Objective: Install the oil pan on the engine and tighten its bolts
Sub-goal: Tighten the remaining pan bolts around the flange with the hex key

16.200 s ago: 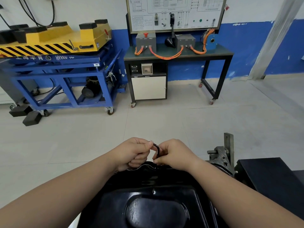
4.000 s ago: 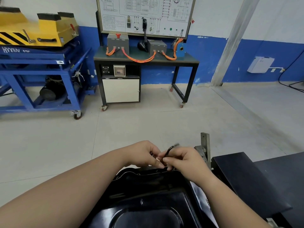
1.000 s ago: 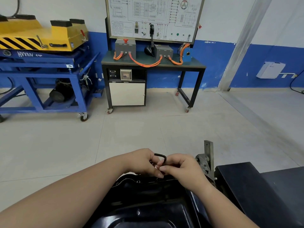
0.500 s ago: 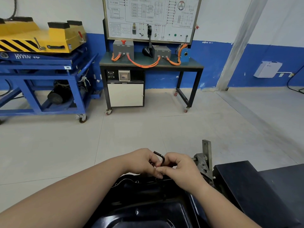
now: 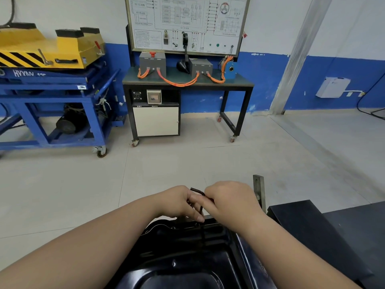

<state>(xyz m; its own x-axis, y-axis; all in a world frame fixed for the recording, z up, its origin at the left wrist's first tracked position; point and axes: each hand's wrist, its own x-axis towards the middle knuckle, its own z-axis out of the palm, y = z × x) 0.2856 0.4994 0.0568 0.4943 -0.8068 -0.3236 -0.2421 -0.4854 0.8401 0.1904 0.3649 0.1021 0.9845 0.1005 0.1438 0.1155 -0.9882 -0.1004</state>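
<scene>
Since half a second ago, my right hand [image 5: 231, 203] has lifted level with the hex key's [image 5: 201, 207] bend. Nearest me lies the black oil pan [image 5: 187, 257], with bolt holes along its far rim. At that rim my left hand [image 5: 177, 202] pinches the key's upright shaft, and my right fingers curl round its arm. A workbench [image 5: 187, 83] stands far beyond.

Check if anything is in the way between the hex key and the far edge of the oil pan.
Nothing visible does. The hex key, gripped by the right hand and steadied by the left hand, points straight down at the far edge of the oil pan. Left fingers hide its tip, so seating is unconfirmed.
</scene>
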